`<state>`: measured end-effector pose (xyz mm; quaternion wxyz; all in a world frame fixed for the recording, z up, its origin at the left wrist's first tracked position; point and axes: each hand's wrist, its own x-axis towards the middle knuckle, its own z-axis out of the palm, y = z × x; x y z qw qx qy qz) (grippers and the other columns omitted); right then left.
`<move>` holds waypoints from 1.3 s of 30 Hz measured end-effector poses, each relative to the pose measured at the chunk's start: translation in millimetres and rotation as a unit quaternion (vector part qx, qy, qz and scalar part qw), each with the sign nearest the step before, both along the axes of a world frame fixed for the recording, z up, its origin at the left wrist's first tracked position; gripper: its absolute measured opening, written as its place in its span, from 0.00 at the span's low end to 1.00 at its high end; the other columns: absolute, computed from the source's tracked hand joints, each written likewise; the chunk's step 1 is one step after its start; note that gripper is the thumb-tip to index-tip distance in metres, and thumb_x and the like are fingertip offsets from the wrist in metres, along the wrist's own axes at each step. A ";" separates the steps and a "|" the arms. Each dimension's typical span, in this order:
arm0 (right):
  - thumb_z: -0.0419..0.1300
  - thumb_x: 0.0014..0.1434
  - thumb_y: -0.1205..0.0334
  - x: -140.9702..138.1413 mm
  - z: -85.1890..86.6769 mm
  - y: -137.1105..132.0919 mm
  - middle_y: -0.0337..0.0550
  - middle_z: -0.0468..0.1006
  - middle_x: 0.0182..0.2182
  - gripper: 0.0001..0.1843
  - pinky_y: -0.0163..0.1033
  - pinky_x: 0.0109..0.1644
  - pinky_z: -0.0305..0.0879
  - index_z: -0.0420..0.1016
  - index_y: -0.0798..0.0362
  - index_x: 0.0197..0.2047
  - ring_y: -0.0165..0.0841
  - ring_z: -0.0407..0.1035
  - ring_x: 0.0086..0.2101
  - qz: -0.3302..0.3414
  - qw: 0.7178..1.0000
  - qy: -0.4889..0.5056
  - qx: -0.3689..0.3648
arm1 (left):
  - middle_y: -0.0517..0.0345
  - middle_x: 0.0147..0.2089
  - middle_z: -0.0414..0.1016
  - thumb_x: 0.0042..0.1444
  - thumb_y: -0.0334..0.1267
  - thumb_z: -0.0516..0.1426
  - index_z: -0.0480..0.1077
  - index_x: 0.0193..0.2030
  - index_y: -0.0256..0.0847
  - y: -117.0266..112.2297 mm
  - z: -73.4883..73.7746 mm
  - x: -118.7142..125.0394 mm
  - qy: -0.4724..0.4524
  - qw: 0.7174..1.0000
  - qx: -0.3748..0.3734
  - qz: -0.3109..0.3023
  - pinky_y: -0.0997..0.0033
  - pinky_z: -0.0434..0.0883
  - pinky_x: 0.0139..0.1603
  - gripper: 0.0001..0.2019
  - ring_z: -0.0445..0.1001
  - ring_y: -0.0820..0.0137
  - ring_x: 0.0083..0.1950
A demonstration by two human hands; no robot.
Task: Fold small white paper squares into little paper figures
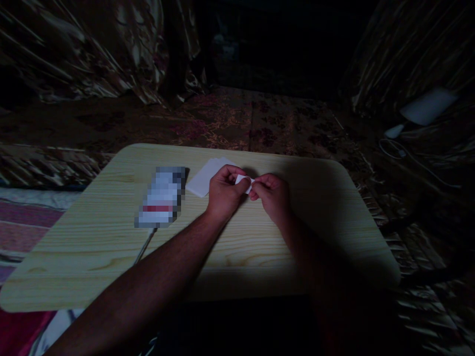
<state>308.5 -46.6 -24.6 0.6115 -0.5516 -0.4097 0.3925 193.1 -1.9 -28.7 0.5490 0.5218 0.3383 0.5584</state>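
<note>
Over the middle of the wooden table (237,247), both my hands pinch one small piece of white paper (241,181). My left hand (225,190) is closed on its left side, with the thumb lying across its face. At its right edge, my right hand (272,193) grips with thumb and fingertips together. Whether the paper is folded is hard to make out in the dim light. Just beyond my left hand lies a stack of white paper sheets (203,180), partly covered by that hand.
A phone with a blurred screen (161,198) lies left of my forearm, its cable (144,247) running toward me. Patterned fabric (222,118) drapes behind the table. At the right stands a pale lamp (428,106) with a white cord (393,148). Striped bedding (25,222) shows at left.
</note>
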 end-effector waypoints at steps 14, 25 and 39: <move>0.62 0.48 0.61 -0.8 3.2 -1.5 0.34 0.75 0.18 0.06 0.33 0.25 0.70 0.72 0.53 0.31 0.29 0.70 0.19 0.001 1.000 0.005 -0.010 | 0.63 0.27 0.72 0.43 0.34 0.66 0.69 0.33 0.40 -0.4 0.6 -0.5 0.016 1.000 0.004 0.000 0.75 0.65 0.26 0.11 0.67 0.76 0.24; 0.60 0.50 0.60 0.3 1.3 -0.8 0.33 0.74 0.17 0.05 0.32 0.23 0.67 0.72 0.52 0.29 0.27 0.68 0.17 -0.010 1.000 -0.009 0.003 | 0.63 0.27 0.72 0.44 0.33 0.66 0.72 0.34 0.40 -1.7 2.4 -1.1 0.011 1.000 0.004 -0.009 0.76 0.66 0.27 0.10 0.68 0.77 0.25; 0.61 0.52 0.60 0.5 -2.8 -0.3 0.32 0.71 0.16 0.05 0.31 0.22 0.62 0.72 0.53 0.30 0.27 0.65 0.17 -0.019 0.998 -0.044 0.034 | 0.63 0.26 0.73 0.43 0.33 0.66 0.75 0.35 0.39 -2.5 4.3 -1.7 0.014 1.000 -0.014 -0.019 0.77 0.64 0.26 0.11 0.67 0.77 0.25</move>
